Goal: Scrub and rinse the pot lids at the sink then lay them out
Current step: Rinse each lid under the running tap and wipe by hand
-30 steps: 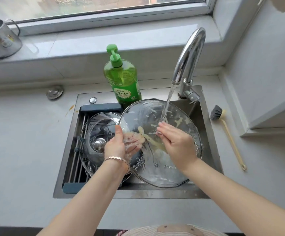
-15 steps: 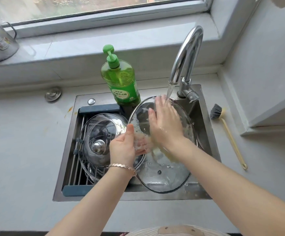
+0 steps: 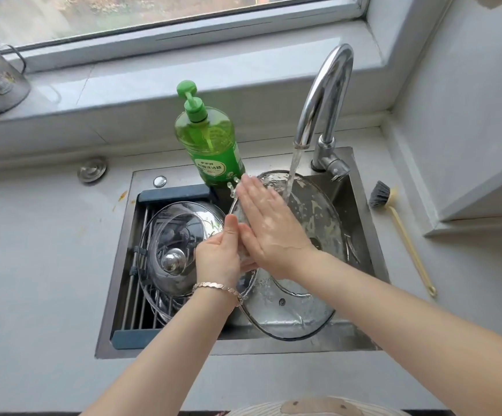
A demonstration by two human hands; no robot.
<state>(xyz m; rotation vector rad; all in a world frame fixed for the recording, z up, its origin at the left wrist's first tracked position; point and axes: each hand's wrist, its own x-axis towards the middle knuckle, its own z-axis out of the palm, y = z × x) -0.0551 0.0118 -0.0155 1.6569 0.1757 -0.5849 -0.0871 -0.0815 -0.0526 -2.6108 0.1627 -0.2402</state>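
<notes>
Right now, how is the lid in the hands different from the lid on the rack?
The held lid is bigger than the rack lid. The held lid is tilted under running water with smears on it; the rack lid lies knob-up and looks clean. Both are round glass.

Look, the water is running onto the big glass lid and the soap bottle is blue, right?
Nearly. The soap bottle is green, not blue; the head view shows it. The water does run from the tap onto the big glass lid.
</notes>
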